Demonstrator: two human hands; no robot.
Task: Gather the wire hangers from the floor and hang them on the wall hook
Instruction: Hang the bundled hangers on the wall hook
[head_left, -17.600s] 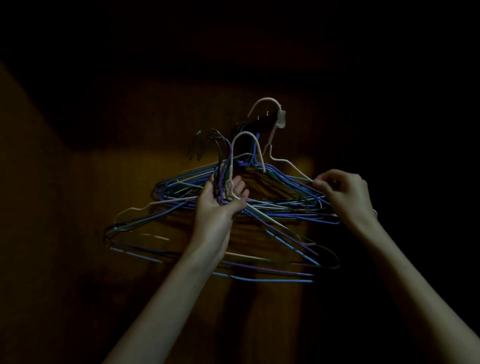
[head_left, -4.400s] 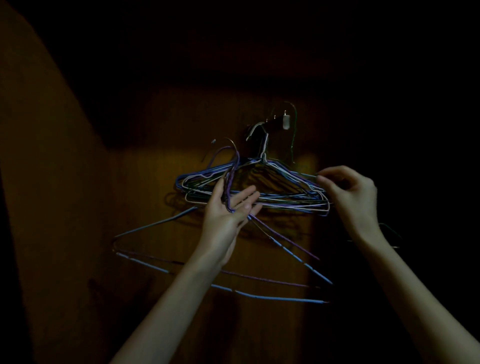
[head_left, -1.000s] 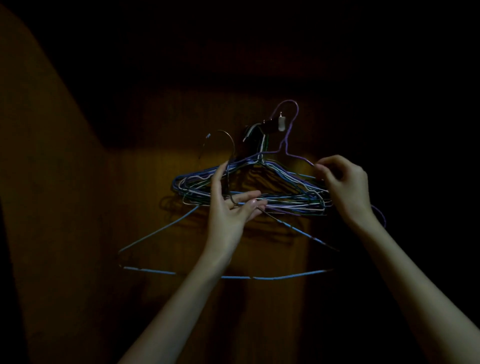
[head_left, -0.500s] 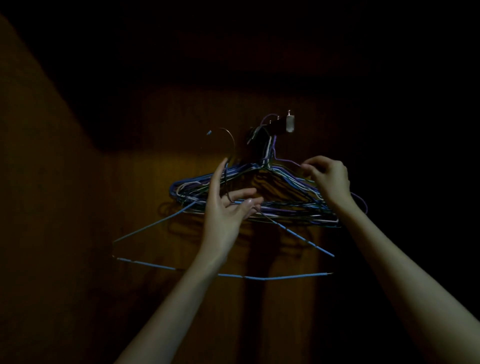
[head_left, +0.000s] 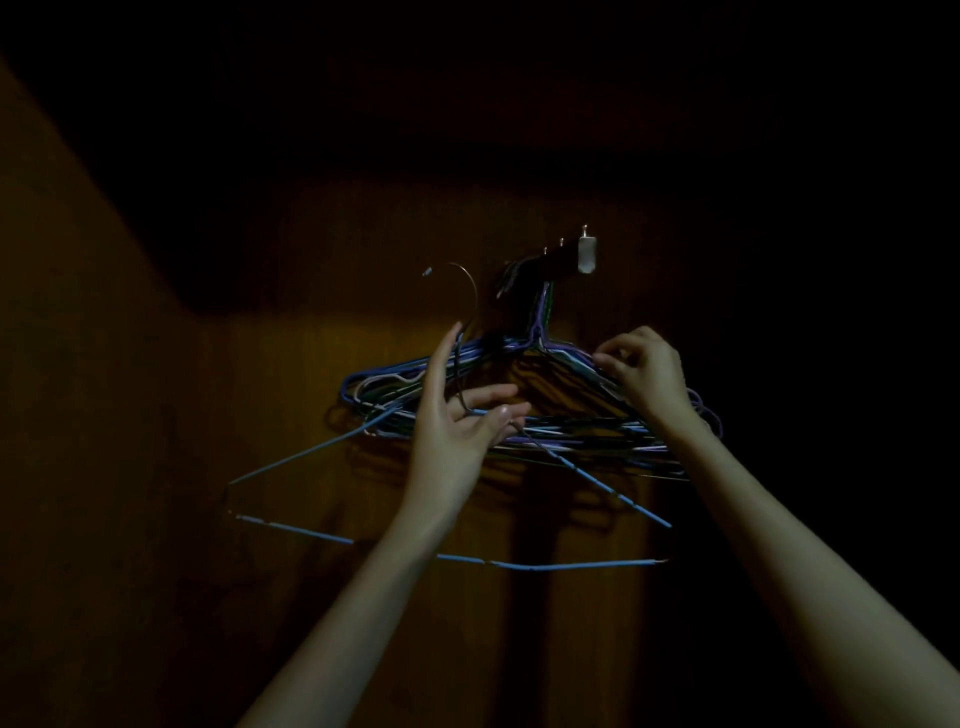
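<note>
The left hand (head_left: 460, 421) pinches the neck of the last blue wire hanger (head_left: 447, 557), its long bar level and hook curl free. The wall hook (head_left: 586, 253), already carrying the hanger bundle (head_left: 519, 410), lies at two o'clock from that curl. The right hand (head_left: 647, 371), nearer the hook, has its fingers curled on the bundle's right shoulder.

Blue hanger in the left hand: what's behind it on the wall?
Behind the blue hanger hangs a bundle of wire hangers from the wall hook, on the wooden wall. The left hand covers the bundle's middle; darkness hides how the necks sit.
</note>
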